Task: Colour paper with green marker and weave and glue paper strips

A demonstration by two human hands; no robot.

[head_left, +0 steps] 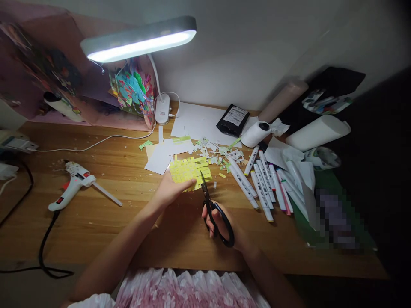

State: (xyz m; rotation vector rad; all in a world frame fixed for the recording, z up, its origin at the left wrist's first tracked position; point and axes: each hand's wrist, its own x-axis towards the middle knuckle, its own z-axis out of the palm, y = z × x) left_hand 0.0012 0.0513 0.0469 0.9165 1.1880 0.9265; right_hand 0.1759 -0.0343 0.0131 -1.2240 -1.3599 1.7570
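Observation:
A yellow piece of paper (188,167), marked off in strips like a woven grid, is pinched in my left hand (171,188), the thumb lying over its lower edge. My right hand (221,220) grips black-handled scissors (208,200), fingers through the loops. Their blades point up and away from me, the tip lying at the right part of the yellow paper. Whether the blades are apart or closed is hard to see. Just beyond the paper lie white sheets (159,157) and a scatter of green and white paper scraps (213,152).
A glue gun (77,184) with its cable lies at left. Several markers (263,184) are spread at right, near a black package (233,119) and white rolls (317,132). A lit lamp (141,40) hangs over the back, beside a pink box (118,119).

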